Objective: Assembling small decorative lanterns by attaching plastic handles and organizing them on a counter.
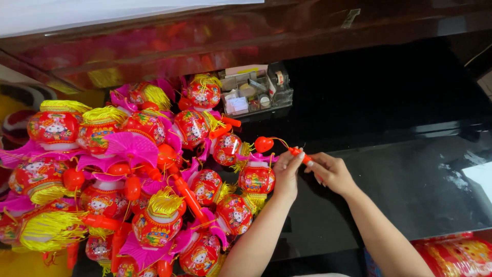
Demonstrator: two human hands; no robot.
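Note:
My left hand and my right hand meet over a dark glossy tabletop, both pinching a short red stick. A thin cord runs from the stick to a small red heart-shaped piece. Just below hangs a red toy lantern with pink trim and yellow fringe, touching my left hand. A large pile of similar red lanterns with pink fans and yellow tassels fills the left side.
A clear plastic organiser box with small items and a tape roll sits at the back by a reddish glossy wall. More red and gold packaging lies at the bottom right. A white sheet's corner shows at the right edge.

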